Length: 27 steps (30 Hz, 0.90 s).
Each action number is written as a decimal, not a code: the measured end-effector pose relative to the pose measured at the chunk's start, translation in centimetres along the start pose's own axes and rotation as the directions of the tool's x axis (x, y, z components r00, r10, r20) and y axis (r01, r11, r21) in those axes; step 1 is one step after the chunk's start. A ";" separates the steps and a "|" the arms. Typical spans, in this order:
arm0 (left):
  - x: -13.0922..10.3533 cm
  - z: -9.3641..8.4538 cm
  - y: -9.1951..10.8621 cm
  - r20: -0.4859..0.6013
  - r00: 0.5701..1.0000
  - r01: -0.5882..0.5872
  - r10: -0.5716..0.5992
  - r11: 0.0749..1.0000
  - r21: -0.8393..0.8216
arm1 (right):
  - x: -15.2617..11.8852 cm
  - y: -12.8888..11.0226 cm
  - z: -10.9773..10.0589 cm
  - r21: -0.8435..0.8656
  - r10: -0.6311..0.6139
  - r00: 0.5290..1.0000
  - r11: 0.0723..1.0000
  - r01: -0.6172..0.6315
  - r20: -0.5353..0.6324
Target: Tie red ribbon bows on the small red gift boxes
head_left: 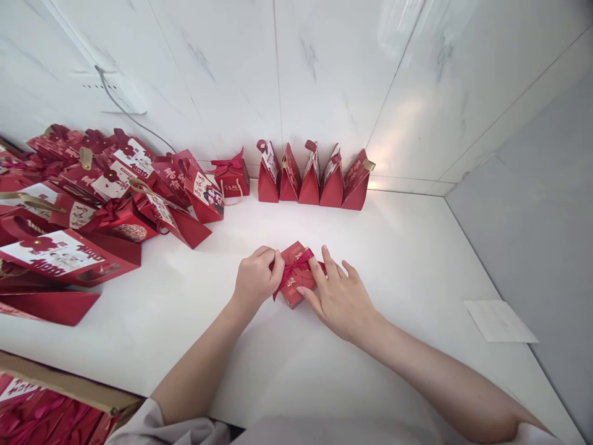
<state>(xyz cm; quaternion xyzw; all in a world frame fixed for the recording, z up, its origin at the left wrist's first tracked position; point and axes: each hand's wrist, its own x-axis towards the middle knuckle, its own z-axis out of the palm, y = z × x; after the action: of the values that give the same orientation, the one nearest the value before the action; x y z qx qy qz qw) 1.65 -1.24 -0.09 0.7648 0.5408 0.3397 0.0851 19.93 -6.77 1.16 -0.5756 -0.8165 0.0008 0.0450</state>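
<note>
A small red gift box (293,298) with pale lettering lies on the white table in front of me. Around its middle runs a dark pink ribbon (299,264), tied in a bow on top. My left hand (258,275) is closed at the box's left side, its fingers pinched on the ribbon; a ribbon tail hangs below them. With its fingers spread, my right hand (343,296) rests at the box's right side. The right index fingertip touches the bow and the thumb lies on the box's near edge. The right end of the bow is partly hidden under the fingers.
Red triangular gift boxes (309,185) stand in a row by the marble wall, beside a ribboned box (234,184). Many red boxes (115,247) pile up at left. A cardboard carton (69,384) sits at lower left, and white paper (500,321) at right.
</note>
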 end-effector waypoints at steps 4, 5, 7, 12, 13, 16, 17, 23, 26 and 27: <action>0.0 -0.1 0.2 0.003 1.000 0.006 -0.007 0.993 0.115 | -0.1 0.0 -0.2 0.014 0.003 1.000 1.000 -0.003 0.030; 0.0 -0.2 0.3 0.006 1.000 0.014 -0.015 0.994 0.112 | -0.1 0.0 -0.3 0.018 0.004 0.999 1.000 -0.005 0.039; 0.3 -0.3 0.3 0.032 0.999 0.029 -0.031 0.997 0.072 | -0.2 0.1 -0.4 0.023 0.009 0.999 1.000 -0.010 0.053; 1.1 -1.1 -0.1 0.221 0.968 0.140 -0.115 0.985 -0.100 | -0.3 0.3 -0.7 0.013 -0.001 0.999 1.000 0.001 0.036; 1.2 -1.3 -0.3 0.259 0.955 0.185 -0.144 0.973 -0.140 | -0.3 0.3 -0.7 0.012 -0.004 0.999 1.000 0.004 0.033; 1.4 -1.5 -0.9 0.337 0.919 0.295 -0.204 0.923 -0.248 | -0.3 0.3 -0.7 0.019 -0.008 0.999 1.000 0.007 0.035; 1.4 -1.5 -1.1 0.349 0.912 0.317 -0.215 0.909 -0.270 | -0.4 0.3 -0.7 0.023 -0.010 0.999 1.000 0.009 0.037; 1.4 -1.2 -1.8 0.345 0.908 0.352 -0.236 0.878 -0.326 | -0.4 0.2 -0.6 0.055 -0.008 0.999 0.998 0.006 0.036; 1.4 -1.4 -1.6 0.372 0.907 0.339 -0.195 0.863 -0.375 | -0.4 0.3 -0.6 0.098 -0.002 0.999 0.995 -0.001 0.033; 1.5 -1.5 -1.6 0.391 0.904 0.346 -0.175 0.836 -0.426 | -0.4 0.4 -0.7 0.115 -0.002 1.000 0.993 -0.001 0.026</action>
<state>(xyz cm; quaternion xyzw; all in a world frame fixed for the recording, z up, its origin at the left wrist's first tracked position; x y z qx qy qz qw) -0.24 0.37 0.84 0.6829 0.5156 0.3137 0.4116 20.47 -7.01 1.85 -0.5718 -0.8158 0.0551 0.0673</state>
